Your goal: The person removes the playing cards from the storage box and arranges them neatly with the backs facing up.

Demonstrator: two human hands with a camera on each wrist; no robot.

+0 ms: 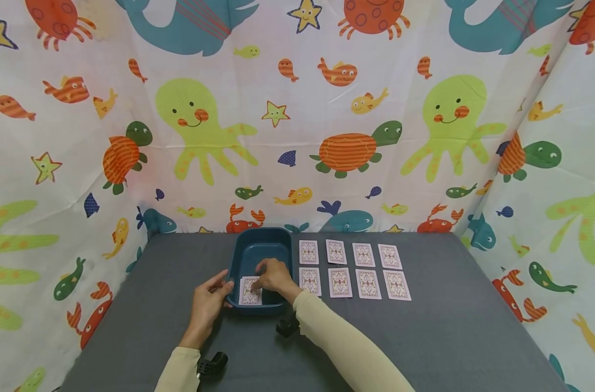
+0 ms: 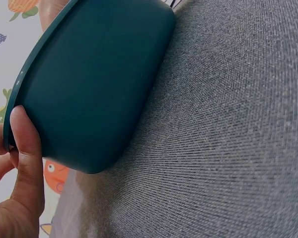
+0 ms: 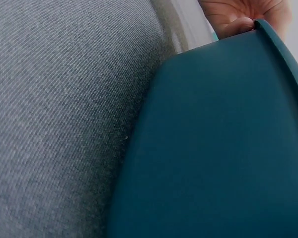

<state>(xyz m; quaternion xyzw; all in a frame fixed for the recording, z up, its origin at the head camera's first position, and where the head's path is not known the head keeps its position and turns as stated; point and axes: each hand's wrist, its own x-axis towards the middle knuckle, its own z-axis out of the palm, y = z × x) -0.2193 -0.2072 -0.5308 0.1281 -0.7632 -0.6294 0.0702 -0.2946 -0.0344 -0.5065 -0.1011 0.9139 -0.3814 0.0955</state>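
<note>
A dark teal plastic bin sits on the grey table, its outer wall filling much of the left wrist view. My left hand pinches the rim at its near left corner, with the thumb on the outside. Inside the bin, at the near left, lie face-down playing cards with a patterned back. My right hand reaches over the bin's right side, fingertips down at the top card. In the right wrist view the bin wall hides those fingers; I cannot tell whether they pinch a card.
Right of the bin, several playing cards lie face down in two rows on the grey tabletop. Behind and at both sides hangs a white curtain printed with sea animals.
</note>
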